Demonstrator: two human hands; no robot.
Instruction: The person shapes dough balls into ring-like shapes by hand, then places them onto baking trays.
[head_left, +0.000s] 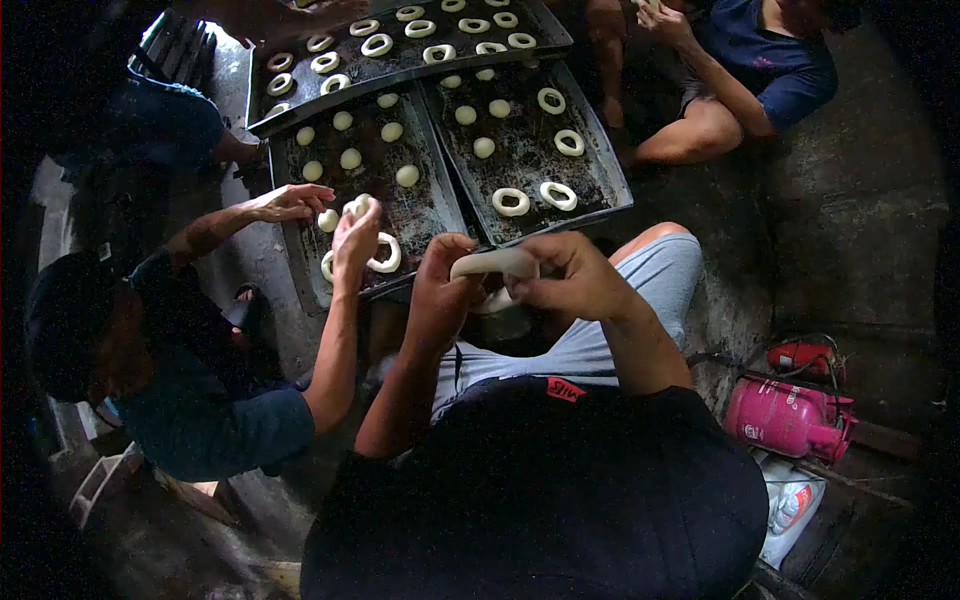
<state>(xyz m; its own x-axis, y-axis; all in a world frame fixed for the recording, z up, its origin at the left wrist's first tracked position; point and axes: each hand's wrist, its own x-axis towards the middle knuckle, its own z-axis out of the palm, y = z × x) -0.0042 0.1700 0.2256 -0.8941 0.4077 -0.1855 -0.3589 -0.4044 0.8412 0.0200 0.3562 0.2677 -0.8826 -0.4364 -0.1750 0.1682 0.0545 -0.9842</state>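
Note:
Between my two hands, in front of my chest, is a ring of pale dough, its hole facing partly toward me. My left hand grips the ring's left side, fingers curled round it. On the right side, my right hand pinches the dough between thumb and fingers; it is slightly blurred. Just beyond my hands lies a dark baking tray with finished-looking dough rings, such as one ring near its front edge, and several round dough balls on its left part.
A left-hand tray carries dough balls and rings; a co-worker's hand holds dough over it. Another tray full of rings overlaps the far edges. A second person sits far right. A pink gas cylinder lies at right.

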